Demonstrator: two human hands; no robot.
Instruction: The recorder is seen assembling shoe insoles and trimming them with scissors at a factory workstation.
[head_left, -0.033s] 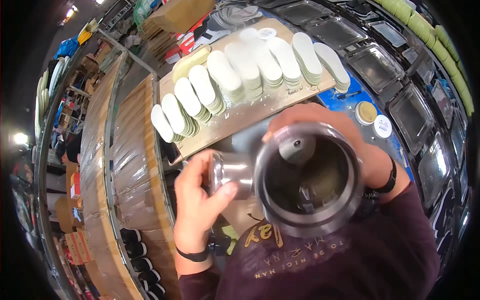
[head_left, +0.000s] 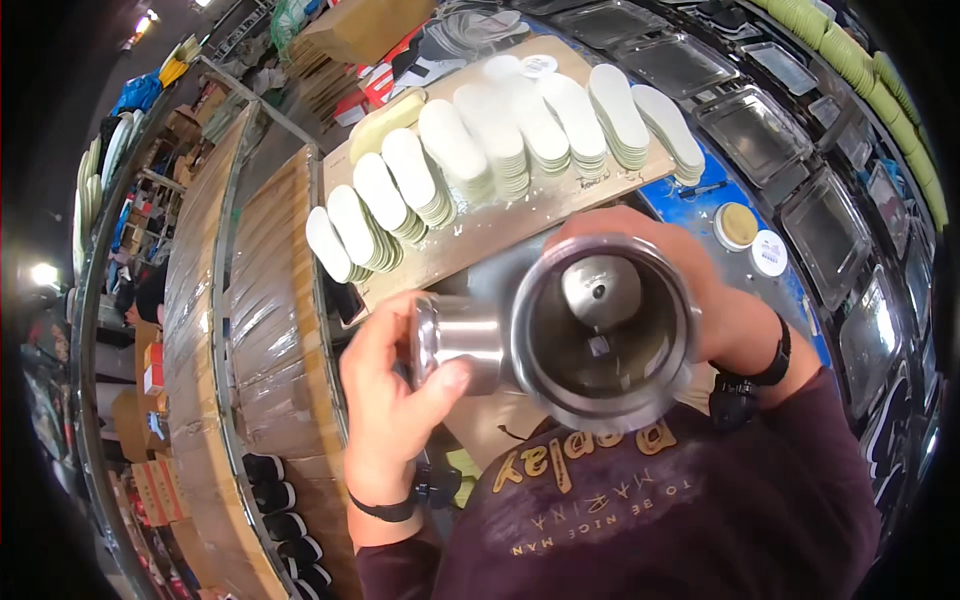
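Note:
A shiny metal cup (head_left: 605,330) is held close under my face, its open mouth turned up toward me. Inside it I see a rounded metal piece (head_left: 598,290). My left hand (head_left: 395,400) grips a metal cylinder (head_left: 455,340) that sticks out from the cup's left side, thumb pressed on it. My right hand (head_left: 725,310) wraps around the cup's far and right side. Both wrists wear dark bands.
Behind the cup lies a wooden board (head_left: 480,225) carrying several stacks of white insoles (head_left: 500,140). Two round lids (head_left: 750,235) rest on the blue tabletop (head_left: 690,200). Metal trays (head_left: 790,130) line the right. Wrapped wooden stacks (head_left: 250,300) and dark shoes (head_left: 280,500) are at left.

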